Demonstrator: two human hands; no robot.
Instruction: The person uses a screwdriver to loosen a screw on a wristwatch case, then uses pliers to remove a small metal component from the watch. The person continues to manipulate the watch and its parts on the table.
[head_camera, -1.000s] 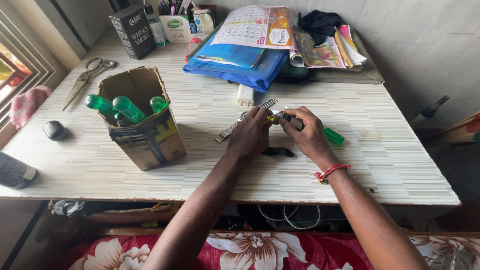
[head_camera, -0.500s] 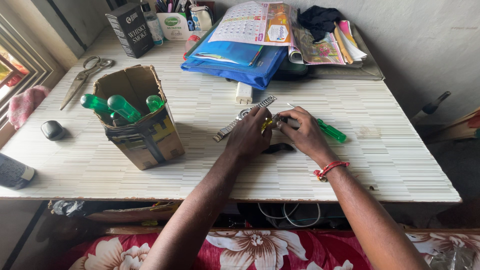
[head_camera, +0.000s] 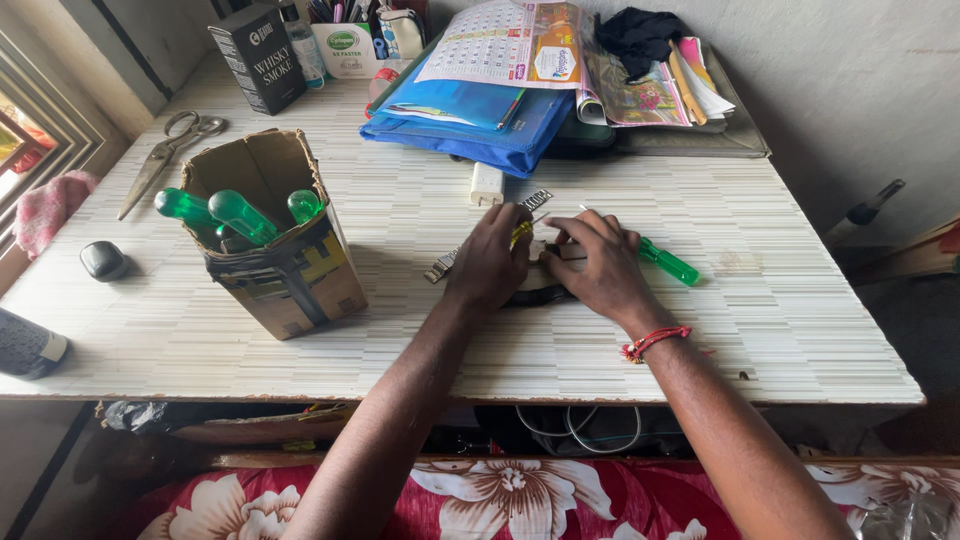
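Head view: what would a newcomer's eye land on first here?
Both hands meet at the table's middle: the left hand presses on a metal watch band while the right hand lies beside a green-handled screwdriver. To the left stands a cardboard box with more green handles sticking out.

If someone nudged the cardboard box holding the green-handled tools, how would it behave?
The box would probably slide on the smooth table rather than roll. The handles lean out to one side, so it may tip that way. Its taped, crumpled walls look soft and likely to buckle.
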